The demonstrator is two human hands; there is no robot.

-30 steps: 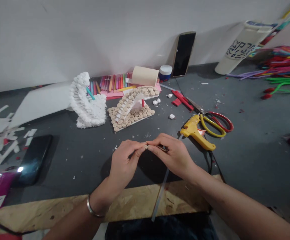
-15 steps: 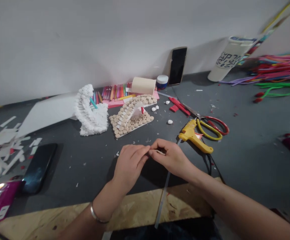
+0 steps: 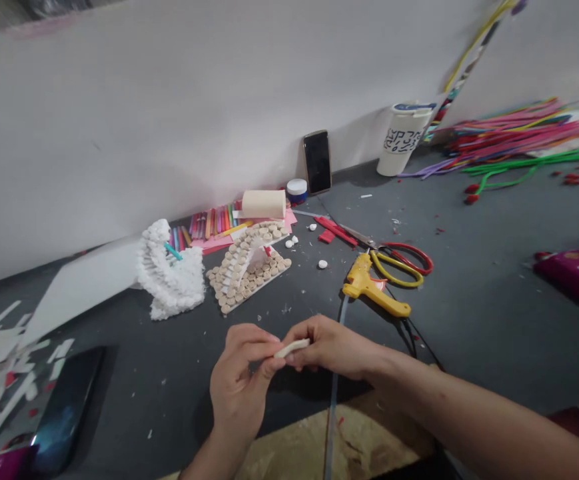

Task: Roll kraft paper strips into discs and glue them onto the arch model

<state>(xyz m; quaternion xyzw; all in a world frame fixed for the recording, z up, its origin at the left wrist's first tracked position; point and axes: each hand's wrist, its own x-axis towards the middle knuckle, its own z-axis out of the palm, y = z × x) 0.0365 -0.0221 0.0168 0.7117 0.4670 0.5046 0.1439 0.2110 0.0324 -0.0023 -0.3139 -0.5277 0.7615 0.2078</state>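
A small cream-white strip (image 3: 292, 348) is pinched between both hands over the dark table near its front edge. The fingertips of my left hand (image 3: 242, 377) close on its left end, and my right hand (image 3: 332, 347) grips its right end. Beyond them stands a small curved staircase model covered in beige discs (image 3: 252, 270). To its left is a white, fluffy-textured staircase model (image 3: 172, 277) with a teal piece. A yellow glue gun (image 3: 372, 287) lies right of my hands, with a long translucent glue stick (image 3: 333, 400) running toward the front edge.
Scissors (image 3: 404, 260) with red and yellow handles lie beyond the glue gun. Phones (image 3: 318, 162) (image 3: 69, 407), a white cup (image 3: 404, 143), a small jar (image 3: 297, 191), a cardboard roll (image 3: 264, 204), paper scraps (image 3: 4, 373) and colourful pipe cleaners (image 3: 519, 137) are around.
The camera view has shifted. My hands have turned so that more of the cream-white strip shows between them. The models and tools rest in the same places on the table.
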